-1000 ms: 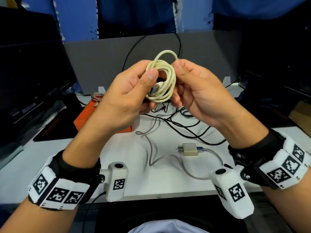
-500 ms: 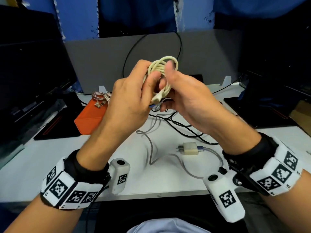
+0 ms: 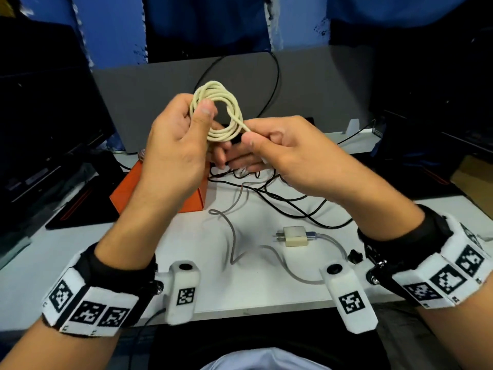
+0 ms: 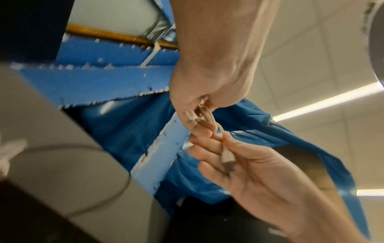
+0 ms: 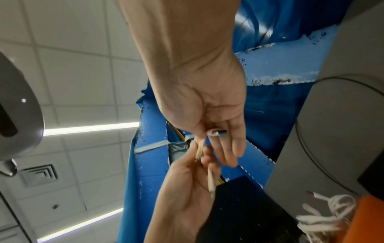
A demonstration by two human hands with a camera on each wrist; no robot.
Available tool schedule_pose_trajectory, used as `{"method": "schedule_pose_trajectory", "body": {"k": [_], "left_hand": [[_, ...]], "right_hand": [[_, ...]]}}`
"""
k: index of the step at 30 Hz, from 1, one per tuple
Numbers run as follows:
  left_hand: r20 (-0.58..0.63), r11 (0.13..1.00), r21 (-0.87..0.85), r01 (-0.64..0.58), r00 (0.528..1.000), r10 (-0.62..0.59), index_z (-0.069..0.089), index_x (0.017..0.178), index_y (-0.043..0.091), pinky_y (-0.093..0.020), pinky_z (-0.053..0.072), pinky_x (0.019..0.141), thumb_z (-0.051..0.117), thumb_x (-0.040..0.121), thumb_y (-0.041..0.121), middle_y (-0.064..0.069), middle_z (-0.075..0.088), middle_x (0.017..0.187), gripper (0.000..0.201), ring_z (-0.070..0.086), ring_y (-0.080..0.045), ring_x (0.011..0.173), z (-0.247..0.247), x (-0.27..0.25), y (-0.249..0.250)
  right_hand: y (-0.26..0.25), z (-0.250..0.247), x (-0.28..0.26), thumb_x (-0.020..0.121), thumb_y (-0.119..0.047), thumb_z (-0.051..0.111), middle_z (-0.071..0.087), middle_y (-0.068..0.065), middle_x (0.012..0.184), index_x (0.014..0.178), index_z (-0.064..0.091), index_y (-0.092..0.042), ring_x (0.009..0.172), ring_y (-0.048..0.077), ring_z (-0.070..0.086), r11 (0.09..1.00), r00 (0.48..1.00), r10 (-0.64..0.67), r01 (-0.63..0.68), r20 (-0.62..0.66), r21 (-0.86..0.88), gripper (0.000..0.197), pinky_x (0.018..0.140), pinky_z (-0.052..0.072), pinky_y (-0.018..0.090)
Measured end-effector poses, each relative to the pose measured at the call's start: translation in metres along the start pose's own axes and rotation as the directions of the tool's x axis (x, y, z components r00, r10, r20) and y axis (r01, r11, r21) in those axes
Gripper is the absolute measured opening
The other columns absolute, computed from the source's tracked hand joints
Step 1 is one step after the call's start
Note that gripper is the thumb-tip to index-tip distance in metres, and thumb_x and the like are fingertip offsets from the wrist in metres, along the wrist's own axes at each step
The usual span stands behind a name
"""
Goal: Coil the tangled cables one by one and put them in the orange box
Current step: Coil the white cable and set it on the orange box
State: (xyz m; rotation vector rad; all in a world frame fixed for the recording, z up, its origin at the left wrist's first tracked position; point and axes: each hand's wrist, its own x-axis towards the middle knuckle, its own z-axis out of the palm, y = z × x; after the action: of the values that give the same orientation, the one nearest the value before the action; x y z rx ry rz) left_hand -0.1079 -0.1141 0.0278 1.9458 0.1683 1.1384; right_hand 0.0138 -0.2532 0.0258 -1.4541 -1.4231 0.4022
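A cream cable (image 3: 216,110) wound into a loose coil is held up over the desk. My left hand (image 3: 205,121) grips the coil's left side, thumb pressed on the strands. My right hand (image 3: 250,140) pinches the cable's free end where it leaves the coil's right side. In the left wrist view the end plug (image 4: 227,158) lies across the right hand's fingers. The orange box (image 3: 160,188) sits on the desk behind and below my left hand, mostly hidden by it. Tangled black cables (image 3: 282,201) lie to its right.
A grey cable (image 3: 234,236) with a white charger plug (image 3: 294,236) lies on the white desk (image 3: 80,263) near the front edge. A grey panel (image 3: 320,84) stands at the back, dark monitors on both sides. Pale coiled cables (image 5: 324,213) show beside the orange box (image 5: 369,222).
The coil has turned to face the camera. My right hand has moved off the coil, down and to the right, drawing the cable's free end out; the left hand still holds the coil.
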Motion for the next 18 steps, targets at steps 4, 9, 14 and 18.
{"method": "schedule_pose_trajectory", "body": {"k": [4,9,14,18], "left_hand": [[0.005,0.987,-0.154,0.047,0.999,-0.047,0.06,0.103,0.011,-0.023,0.054,0.065,0.049,0.108,0.025,0.004,0.074,0.08,0.019,0.071,-0.01,0.074,0.006,-0.004,0.005],[-0.027,0.977,-0.212,0.009,1.0,-0.015,0.062,0.108,0.007,-0.025,0.054,0.078,0.053,0.107,0.024,0.003,0.076,0.092,0.019,0.072,-0.01,0.089,0.006,-0.005,0.003],[-0.035,0.994,-0.111,-0.017,0.999,0.013,0.064,0.105,0.008,-0.025,0.053,0.077,0.054,0.107,0.027,-0.004,0.074,0.095,0.021,0.069,-0.013,0.087,0.007,-0.002,-0.001],[-0.044,0.997,-0.07,-0.018,0.999,0.015,0.064,0.104,0.004,-0.021,0.052,0.07,0.054,0.106,0.025,-0.007,0.071,0.091,0.023,0.065,-0.007,0.08,0.005,0.001,-0.002]], "right_hand": [[0.008,0.02,0.004,0.113,-0.019,0.038,0.074,0.004,0.121,0.127,0.067,-0.004,0.111,0.02,0.073,0.966,0.998,0.039,-0.025,-0.05,0.256,0.035,0.098,0.058,0.033],[0.004,0.021,0.006,0.113,-0.023,0.037,0.076,0.013,0.114,0.131,0.062,-0.006,0.099,0.024,0.075,0.863,0.995,0.101,-0.077,-0.021,0.499,0.035,0.098,0.058,0.04],[0.003,0.023,0.006,0.112,-0.019,0.04,0.048,0.0,0.075,0.135,0.054,0.01,0.065,0.012,0.051,0.793,0.99,0.142,-0.099,-0.024,0.601,0.039,0.065,0.055,0.026],[0.004,0.028,0.005,0.113,-0.023,0.036,0.037,-0.006,0.068,0.128,0.057,0.008,0.057,0.01,0.028,0.846,0.986,0.164,-0.131,-0.017,0.516,0.04,0.05,0.035,0.022]]}}
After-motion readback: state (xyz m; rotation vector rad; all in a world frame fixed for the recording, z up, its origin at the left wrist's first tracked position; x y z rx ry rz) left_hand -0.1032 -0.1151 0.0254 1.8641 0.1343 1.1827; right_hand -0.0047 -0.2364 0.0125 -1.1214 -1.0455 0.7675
